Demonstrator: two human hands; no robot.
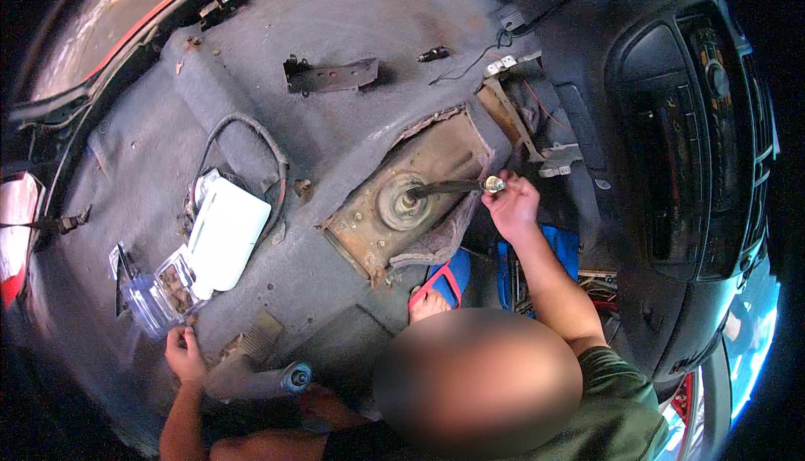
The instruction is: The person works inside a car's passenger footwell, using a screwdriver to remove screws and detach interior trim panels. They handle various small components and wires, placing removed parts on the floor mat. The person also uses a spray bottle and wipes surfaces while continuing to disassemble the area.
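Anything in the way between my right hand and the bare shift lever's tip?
Nothing visible: the right hand is right at the metal tip of the shift lever. The white box lies well off to the left.

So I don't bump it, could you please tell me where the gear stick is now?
In the head view, the gear stick is just right of centre, rising from the round collar, its tip at the right hand.

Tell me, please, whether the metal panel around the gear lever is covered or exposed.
Exposed: the grey carpet opens around the metal panel, whose brownish surface shows beside the gear lever.
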